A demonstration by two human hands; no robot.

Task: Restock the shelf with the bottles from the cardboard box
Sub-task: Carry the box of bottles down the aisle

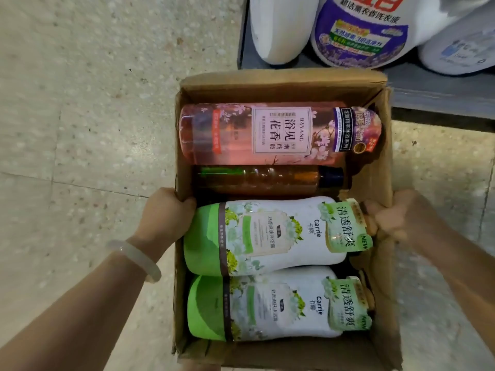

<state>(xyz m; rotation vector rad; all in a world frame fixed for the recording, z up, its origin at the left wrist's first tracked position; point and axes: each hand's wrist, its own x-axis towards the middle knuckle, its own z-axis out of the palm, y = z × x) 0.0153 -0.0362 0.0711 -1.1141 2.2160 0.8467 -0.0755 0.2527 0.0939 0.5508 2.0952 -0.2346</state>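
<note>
An open cardboard box (380, 167) is held in front of me, over the floor. Inside it lie a pink bottle (230, 135) at the far end, a dark amber bottle (267, 180) behind it, and two white-and-green Carrie bottles (267, 236) (270, 309) nearest me. My left hand (163, 212), with a pale bangle on the wrist, grips the box's left wall, thumb inside. Gripping the right wall is my right hand (399, 218). The grey bottom shelf (434, 89) lies just beyond the box.
Large white detergent jugs (364, 30) stand on the shelf at the top, one with a purple label. Speckled terrazzo floor (80, 116) spreads to the left and below the box.
</note>
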